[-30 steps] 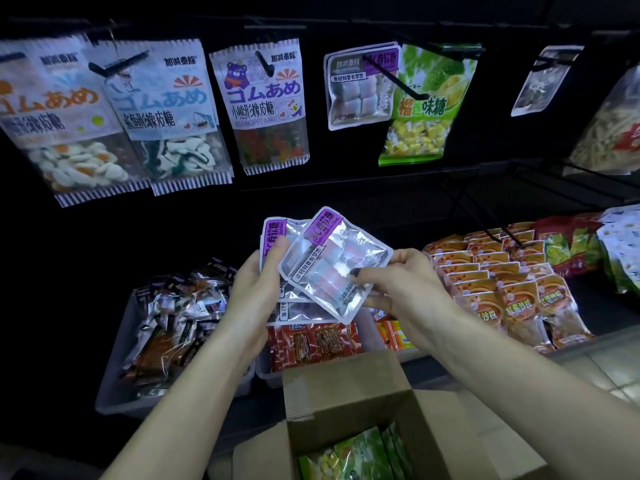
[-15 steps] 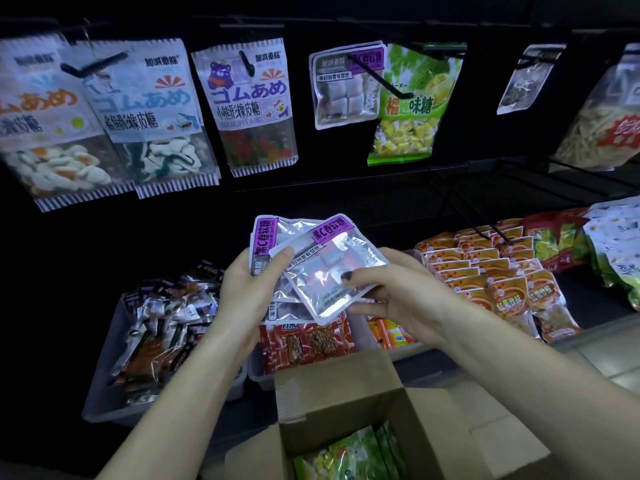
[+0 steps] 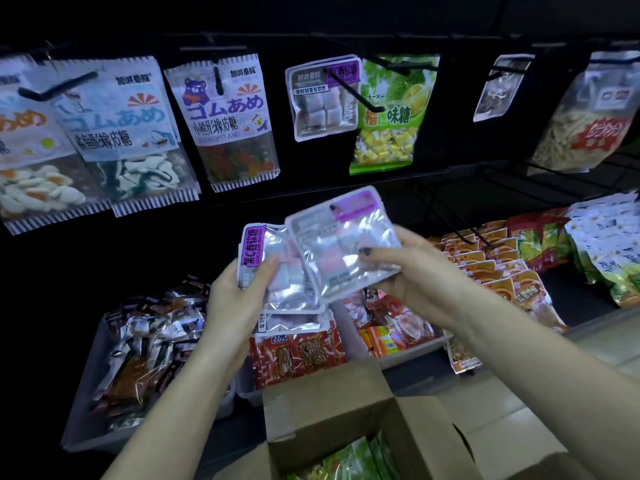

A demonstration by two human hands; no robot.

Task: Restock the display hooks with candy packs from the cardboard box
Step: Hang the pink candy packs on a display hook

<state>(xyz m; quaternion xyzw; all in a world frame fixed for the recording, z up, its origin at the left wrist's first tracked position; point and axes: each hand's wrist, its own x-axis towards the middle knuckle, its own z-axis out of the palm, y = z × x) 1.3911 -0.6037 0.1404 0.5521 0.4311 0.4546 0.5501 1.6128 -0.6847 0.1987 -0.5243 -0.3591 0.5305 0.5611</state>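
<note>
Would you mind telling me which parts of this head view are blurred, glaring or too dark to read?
Head view: the pack in the right hand is motion-blurred, its purple label unreadable, with glare on the foil; the left hand's pack label stays sharp; the shelf backing is near-black; wide-angle distortion bends the edges.

Both forearms reach up and forward from the lower edge of the view, bare, converging above the cardboard box. The left hand sits above the box's far-left corner, fingers curled round a small stack of candy packs, thumb pressed on the front. The right hand, above the box's far-right corner, pinches a single candy pack, thumb with dark nail on its face, fingers behind.
</note>
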